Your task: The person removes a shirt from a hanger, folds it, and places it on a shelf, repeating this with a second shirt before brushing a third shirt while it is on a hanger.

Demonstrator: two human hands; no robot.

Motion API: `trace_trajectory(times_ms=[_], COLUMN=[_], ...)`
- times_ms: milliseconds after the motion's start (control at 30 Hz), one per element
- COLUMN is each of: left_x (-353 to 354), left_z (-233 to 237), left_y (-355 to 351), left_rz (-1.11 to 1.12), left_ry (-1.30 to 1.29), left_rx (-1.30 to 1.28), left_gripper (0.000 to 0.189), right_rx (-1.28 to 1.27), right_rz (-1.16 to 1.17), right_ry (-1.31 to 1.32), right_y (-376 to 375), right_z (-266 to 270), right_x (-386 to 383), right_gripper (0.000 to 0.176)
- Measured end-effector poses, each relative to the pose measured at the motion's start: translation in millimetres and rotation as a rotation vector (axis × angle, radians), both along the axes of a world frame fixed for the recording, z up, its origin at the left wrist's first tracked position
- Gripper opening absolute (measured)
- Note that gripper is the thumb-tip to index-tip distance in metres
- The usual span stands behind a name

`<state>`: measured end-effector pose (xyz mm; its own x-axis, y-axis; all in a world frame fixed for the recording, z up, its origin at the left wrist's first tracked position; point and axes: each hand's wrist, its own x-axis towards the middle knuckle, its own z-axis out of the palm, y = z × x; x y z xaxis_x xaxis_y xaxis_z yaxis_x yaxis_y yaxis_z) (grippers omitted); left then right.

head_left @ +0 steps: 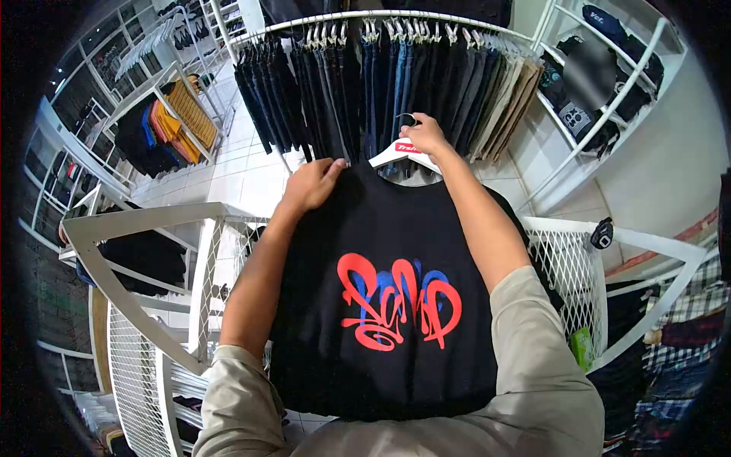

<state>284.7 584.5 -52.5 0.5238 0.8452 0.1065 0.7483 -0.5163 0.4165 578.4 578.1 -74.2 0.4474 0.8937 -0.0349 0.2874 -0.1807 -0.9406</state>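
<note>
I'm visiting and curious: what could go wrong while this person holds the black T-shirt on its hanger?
The left hand grips one shoulder of the black T-shirt; a tug there might slide it off the white hanger. The right hand holds that hanger up near its hook, so it could tip. The shirt hangs close to the white mesh rack and might snag.

The white hanger (388, 154) carries a red label with white letters that begin "Tra"; the rest is hidden. The black T-shirt (381, 228) bears red-and-blue graffiti lettering, which is illegible.
</note>
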Motion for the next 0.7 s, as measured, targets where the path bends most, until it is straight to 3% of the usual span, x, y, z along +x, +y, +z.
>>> trace_trajectory(times_ms=[67, 133, 267, 433, 600, 700], left_x=[-17, -28, -28, -22, -23, -18], left_z=[-1, 0, -1, 4, 22, 26], left_y=[18, 23, 16, 7, -4, -5], left_rz=[-0.046, -0.095, 0.012, -0.115, -0.15, -0.142], left_ry=[-0.015, -0.208, -0.253, -0.293, -0.372, -0.411], left_rx=[-0.119, -0.479, -0.471, -0.115, -0.091, -0.057], left_gripper=[0.048, 0.042, 0.038, 0.035, 0.033, 0.033], right_rx=[0.021, 0.045, 0.051, 0.067, 0.091, 0.014], right_rz=[-0.013, 0.006, 0.079, 0.15, 0.137, 0.305], right_ry=[-0.025, 0.005, 0.076, 0.064, 0.113, 0.111], right_y=[-3, -6, -24, -41, -49, -53], right_z=[3, 4, 19, 33, 53, 43], right_x=[1, 1, -11, -13, -5, -20], right_gripper=[0.06, 0.06, 0.059, 0.06, 0.057, 0.056])
